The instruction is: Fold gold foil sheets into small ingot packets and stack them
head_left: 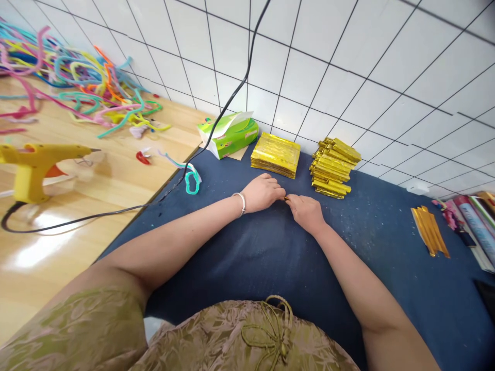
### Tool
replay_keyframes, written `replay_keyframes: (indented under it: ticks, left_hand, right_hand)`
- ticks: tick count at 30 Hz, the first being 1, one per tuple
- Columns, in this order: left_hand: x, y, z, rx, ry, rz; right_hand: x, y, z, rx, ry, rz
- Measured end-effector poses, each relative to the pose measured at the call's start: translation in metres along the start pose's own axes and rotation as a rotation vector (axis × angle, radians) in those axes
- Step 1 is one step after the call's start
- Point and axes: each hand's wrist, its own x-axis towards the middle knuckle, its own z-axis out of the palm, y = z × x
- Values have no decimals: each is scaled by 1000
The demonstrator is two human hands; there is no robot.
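Not one word can be read here! The green tissue box shows print too tiny to decipher, and those book spines are too blurred.

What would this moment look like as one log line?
left hand: pinching small gold piece | right hand: pinching same piece | beyond hands: flat gold stack, gold strip pile | left side: yellow glue gun

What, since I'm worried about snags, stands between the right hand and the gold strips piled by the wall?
Nothing visible stands between the right hand and those piled gold strips; the black cable runs left of both.
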Motion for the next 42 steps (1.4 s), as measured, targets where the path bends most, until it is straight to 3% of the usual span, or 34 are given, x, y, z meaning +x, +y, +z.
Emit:
replay_keyframes:
  ticks: [10, 16, 25, 33, 42]
  left_hand:
    - [-23, -40, -6, -38, -60, -147]
    - [-21, -38, -4, -13, -43, -110]
    - [-4, -6, -4, 45, -52, 67]
    - [-19, -38, -11, 56, -5, -19]
    - [-20, -44, -4, -19, -65, -88]
  right_hand:
    - [-7, 20, -3, -14, 1, 88]
    - [3, 16, -14, 26, 17, 53]
    - [10, -8, -20, -5, -52, -52]
    - [6, 13, -19, -57, -43, -47]
    - [4, 16, -5, -50, -66, -23]
